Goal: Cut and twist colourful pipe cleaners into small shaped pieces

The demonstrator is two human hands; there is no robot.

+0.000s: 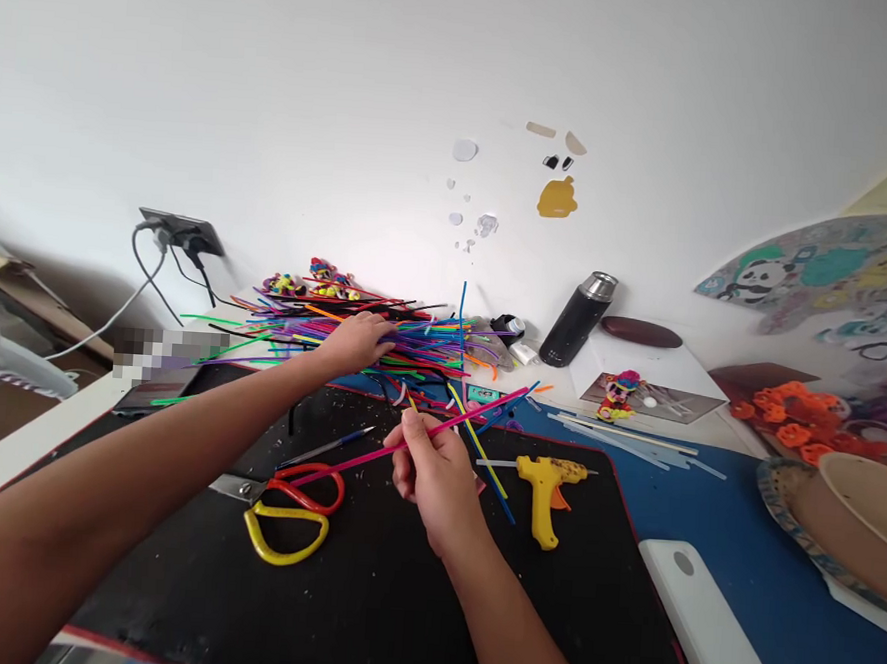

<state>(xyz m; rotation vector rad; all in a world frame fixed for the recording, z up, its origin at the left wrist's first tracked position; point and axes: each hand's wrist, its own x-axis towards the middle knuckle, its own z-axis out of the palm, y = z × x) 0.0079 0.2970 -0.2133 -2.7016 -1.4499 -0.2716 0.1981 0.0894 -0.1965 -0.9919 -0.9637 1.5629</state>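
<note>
My right hand [439, 472] is closed, with a bright pink pipe cleaner [357, 457] pinched between thumb and fingers. The pipe cleaner slants up to the right, and its lower end passes over the scissors' red handle. My left hand [358, 345] lies over a pile of many-coloured pipe cleaners [428, 346] by the wall. Its thumb and forefinger look slightly apart, and the other fingertips are partly hidden. Scissors [285, 553] with one red and one yellow handle lie below my left forearm, beside a blue pen [327, 447]. Yellow and blue pipe cleaners [491, 475] rest right of my right hand.
A yellow glue gun [546, 494] lies on the black mat [396, 610], near clear glue sticks [624, 441]. Behind stand a black thermos [575, 325] and a small pipe-cleaner figure [620, 393]. A white oblong device [703, 618] and a bowl [860, 518] are at right.
</note>
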